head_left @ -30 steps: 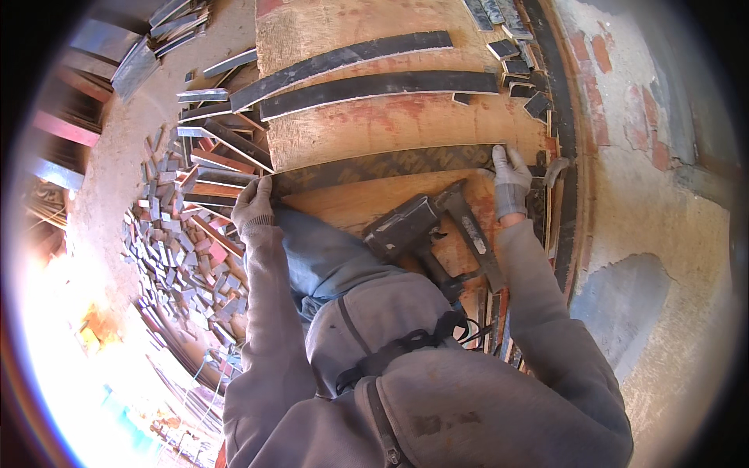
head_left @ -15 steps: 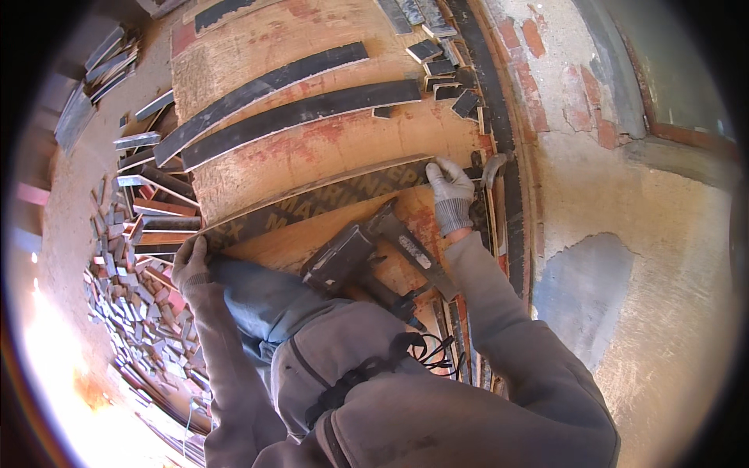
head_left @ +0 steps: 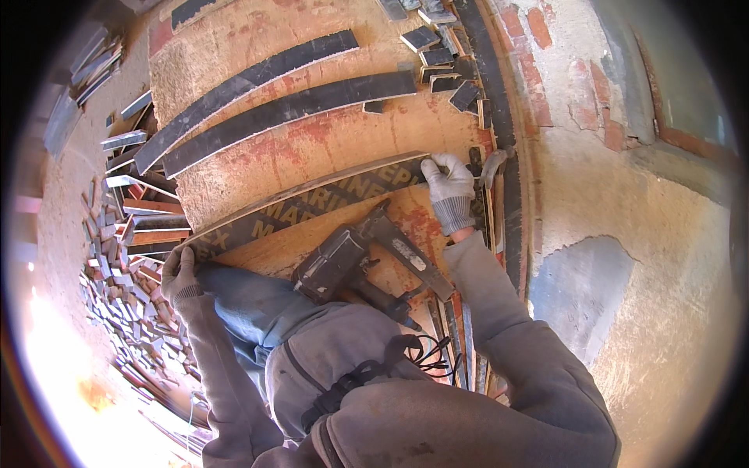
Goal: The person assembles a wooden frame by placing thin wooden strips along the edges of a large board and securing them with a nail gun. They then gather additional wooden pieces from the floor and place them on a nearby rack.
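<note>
A long dark plywood strip (head_left: pixel 308 206) with yellowish lettering on its face spans the wooden worktop in front of me, tilted so that face shows. My left hand (head_left: pixel 179 273), gloved, grips its left end, with the thumb up near the edge. At the other end, my right hand (head_left: pixel 450 184) in a pale knit glove pinches the strip's corner. Between the strip and my body lies a dark nail gun (head_left: pixel 335 261) on the worktop, touched by neither hand. My leg partly hides the area beside it.
Two dark plywood strips (head_left: pixel 296 109) lie farther up the worktop (head_left: pixel 257 168). Small offcuts (head_left: pixel 437 58) are heaped at the far right, beside a hammer (head_left: pixel 493 165). A large pile of scrap blocks (head_left: pixel 133 304) covers the floor at left. A plastered wall (head_left: pixel 593 187) stands at right.
The strip's lettered face shows more broadly now. Its left end and my left hand have shifted slightly left and down in the picture; my right hand keeps its place at the other end.
</note>
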### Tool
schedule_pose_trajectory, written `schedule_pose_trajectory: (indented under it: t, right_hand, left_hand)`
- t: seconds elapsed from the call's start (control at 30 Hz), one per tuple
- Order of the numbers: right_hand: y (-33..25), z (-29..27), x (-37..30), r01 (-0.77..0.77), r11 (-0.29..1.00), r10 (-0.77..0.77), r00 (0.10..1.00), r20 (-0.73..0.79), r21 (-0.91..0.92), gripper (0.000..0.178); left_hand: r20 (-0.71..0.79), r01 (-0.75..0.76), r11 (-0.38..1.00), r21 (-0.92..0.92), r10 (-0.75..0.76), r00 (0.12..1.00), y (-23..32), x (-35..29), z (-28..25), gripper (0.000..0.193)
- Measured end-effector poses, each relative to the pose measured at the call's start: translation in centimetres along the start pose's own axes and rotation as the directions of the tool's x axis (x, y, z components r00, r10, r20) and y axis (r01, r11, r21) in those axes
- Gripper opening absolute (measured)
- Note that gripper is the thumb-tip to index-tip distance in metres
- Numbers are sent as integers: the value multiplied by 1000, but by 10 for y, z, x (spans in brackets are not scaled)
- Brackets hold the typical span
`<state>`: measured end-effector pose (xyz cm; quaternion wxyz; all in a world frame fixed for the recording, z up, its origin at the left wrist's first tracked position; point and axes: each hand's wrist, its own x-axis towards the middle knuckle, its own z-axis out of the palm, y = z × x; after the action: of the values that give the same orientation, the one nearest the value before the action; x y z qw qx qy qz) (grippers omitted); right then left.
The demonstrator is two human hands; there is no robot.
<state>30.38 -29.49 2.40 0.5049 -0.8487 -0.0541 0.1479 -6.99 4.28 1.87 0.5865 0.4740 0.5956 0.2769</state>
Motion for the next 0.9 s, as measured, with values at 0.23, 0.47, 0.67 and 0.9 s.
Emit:
schedule_pose_trajectory:
  t: [0.23,0.47,0.67,0.9]
  right_hand:
    - [-8,-5,7,-3,992,12,998,69,-128,15]
    - [-11,-4,14,-63,985,72,996,54,-161,18]
    - [-14,-2,14,-75,985,80,996,24,-155,18]
    - [-12,-4,13,-114,989,119,992,48,-95,18]
  left_hand:
    - [-146,-32,990,137,52,988,-17,9,-5,13]
    - [-135,-195,533,824,518,845,16,-23,44,52]
    - [765,-887,207,412,450,460,24,-87,182,74]
    - [788,-855,353,379,362,498,28,-85,211,60]
